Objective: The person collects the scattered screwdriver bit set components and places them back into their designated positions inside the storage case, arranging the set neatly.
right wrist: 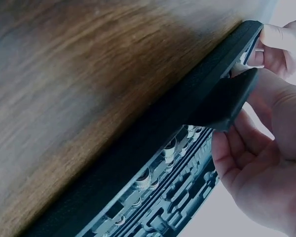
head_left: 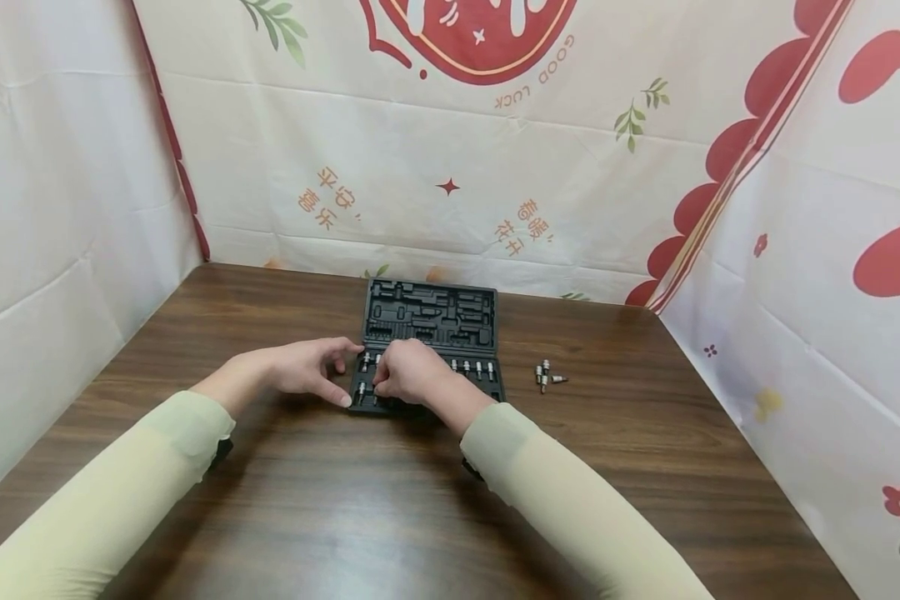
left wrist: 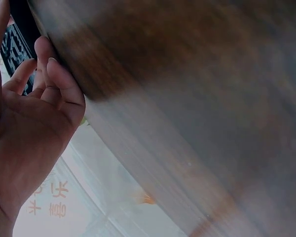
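An opened black case (head_left: 431, 312) lies on the table, its lid laid back and metal socket bits (head_left: 478, 367) in the lower half. The left hand (head_left: 300, 367) rests at the case's left side, thumb by the front corner and fingers loosely bent near the hinge; in the left wrist view the hand (left wrist: 34, 113) has its palm showing. Over the left part of the lower half, the right hand (head_left: 416, 373) has curled fingers, pinching a small socket bit (head_left: 375, 399) mostly hidden by the hand. A black flap stands out beside the right hand (right wrist: 266, 158) in the right wrist view.
Several loose socket bits (head_left: 545, 379) lie together on the wooden table (head_left: 615, 425) to the right of the case. Printed cloth (head_left: 420, 150) hangs behind the table and along both sides.
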Demonstrator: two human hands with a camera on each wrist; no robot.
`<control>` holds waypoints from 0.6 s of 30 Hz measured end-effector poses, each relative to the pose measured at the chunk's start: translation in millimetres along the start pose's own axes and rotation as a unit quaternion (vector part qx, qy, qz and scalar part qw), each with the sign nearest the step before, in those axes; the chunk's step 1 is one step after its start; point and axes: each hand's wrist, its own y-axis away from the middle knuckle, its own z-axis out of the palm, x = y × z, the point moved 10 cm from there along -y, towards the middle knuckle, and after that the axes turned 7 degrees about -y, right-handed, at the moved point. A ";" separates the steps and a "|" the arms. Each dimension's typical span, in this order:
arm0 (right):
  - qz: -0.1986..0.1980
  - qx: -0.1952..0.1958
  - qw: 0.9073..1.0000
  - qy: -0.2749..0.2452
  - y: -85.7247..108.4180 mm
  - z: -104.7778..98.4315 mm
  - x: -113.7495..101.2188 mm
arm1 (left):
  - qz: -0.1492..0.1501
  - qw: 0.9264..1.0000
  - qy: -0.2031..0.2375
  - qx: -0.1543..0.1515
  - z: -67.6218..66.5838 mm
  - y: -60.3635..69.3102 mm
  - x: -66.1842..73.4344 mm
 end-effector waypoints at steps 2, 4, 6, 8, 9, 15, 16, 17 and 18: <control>0.002 -0.001 1.000 -0.003 -0.5 0.0 -0.4 | -0.001 1.000 0.001 -0.001 -0.3 0.6 0.4; 0.004 -0.002 1.000 -0.005 -0.3 0.0 -1.2 | -0.002 1.000 0.000 -0.002 -0.8 1.0 0.7; 0.002 -0.001 1.000 -0.003 0.1 -0.3 -2.3 | -0.004 1.000 -0.002 -0.002 -1.2 1.0 1.2; -0.001 0.001 1.000 -0.004 0.8 -0.7 -2.9 | -0.006 1.000 -0.004 -0.002 -1.3 0.7 1.0; -0.002 0.002 1.000 -0.003 1.2 -1.1 -3.1 | -0.006 1.000 -0.005 -0.002 -1.9 0.9 1.5; -0.009 0.010 1.000 -0.004 3.5 -0.8 -1.5 | -0.006 1.000 -0.005 -0.002 -1.8 0.6 1.4; -0.011 0.011 1.000 -0.006 4.0 -0.2 -1.3 | -0.007 1.000 -0.004 -0.002 -1.2 0.2 0.5; -0.013 0.012 1.000 -0.006 4.6 0.4 -1.3 | -0.009 1.000 -0.004 -0.002 -0.7 0.1 -0.6; -0.018 0.013 1.000 -0.004 5.1 1.2 -1.4 | -0.009 1.000 -0.004 -0.001 -0.4 0.3 -1.2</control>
